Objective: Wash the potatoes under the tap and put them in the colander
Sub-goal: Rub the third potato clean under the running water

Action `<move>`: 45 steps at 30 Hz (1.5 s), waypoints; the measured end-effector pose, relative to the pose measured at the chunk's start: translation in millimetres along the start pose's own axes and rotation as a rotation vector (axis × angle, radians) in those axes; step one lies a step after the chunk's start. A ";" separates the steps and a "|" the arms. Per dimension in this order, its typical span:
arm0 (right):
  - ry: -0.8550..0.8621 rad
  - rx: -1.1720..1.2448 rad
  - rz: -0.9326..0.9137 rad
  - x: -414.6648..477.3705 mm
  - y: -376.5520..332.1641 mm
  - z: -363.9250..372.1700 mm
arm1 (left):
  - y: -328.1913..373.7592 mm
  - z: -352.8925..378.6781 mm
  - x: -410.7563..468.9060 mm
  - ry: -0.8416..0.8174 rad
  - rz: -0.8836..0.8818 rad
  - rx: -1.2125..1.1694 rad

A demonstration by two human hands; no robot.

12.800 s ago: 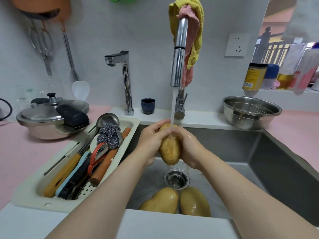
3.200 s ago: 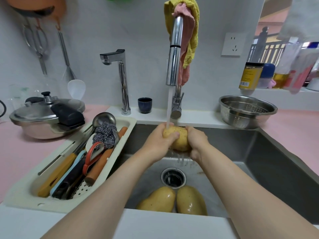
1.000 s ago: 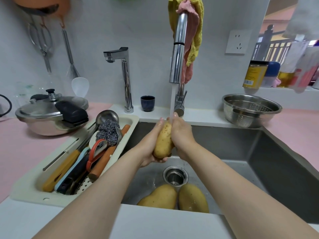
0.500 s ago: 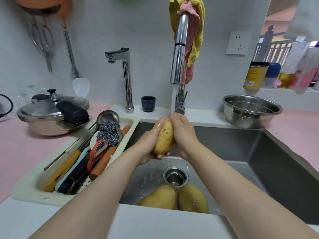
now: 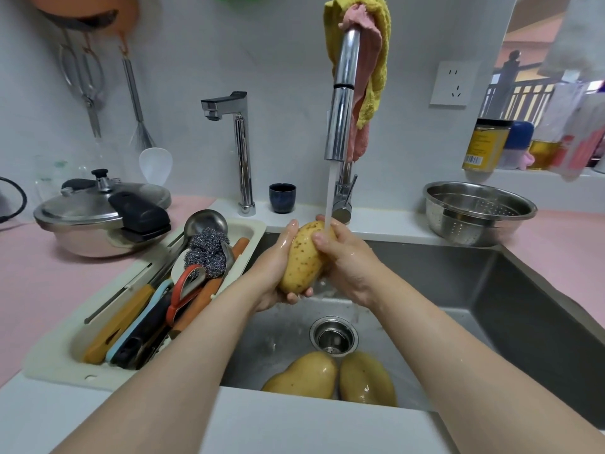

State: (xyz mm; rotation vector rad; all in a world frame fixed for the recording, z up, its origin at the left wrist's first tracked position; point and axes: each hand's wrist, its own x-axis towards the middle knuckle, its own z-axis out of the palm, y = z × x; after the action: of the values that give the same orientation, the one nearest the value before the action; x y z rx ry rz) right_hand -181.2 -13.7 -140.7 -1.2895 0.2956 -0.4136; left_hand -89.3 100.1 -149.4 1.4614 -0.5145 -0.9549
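Left hand (image 5: 272, 269) cradles a potato (image 5: 303, 257) upright under the running tap (image 5: 341, 103) so water sheets down it; right hand (image 5: 347, 261) wraps and scrubs it.

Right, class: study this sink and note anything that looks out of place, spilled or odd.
One oddity: a yellow cloth and a pink cloth hang draped over the neck of the running tap, right beside its spout. Nothing looks spilled or damaged.
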 end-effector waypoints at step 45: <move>0.563 0.029 0.149 9.3 -3.9 -21.2 | -7.4 15.6 3.2 -0.034 0.235 0.357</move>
State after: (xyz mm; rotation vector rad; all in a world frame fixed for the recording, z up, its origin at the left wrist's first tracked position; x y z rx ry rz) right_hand -182.8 -37.1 -142.2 -1.0941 0.8509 -0.6473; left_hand -101.7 89.3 -155.8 1.6584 -0.8964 -0.7251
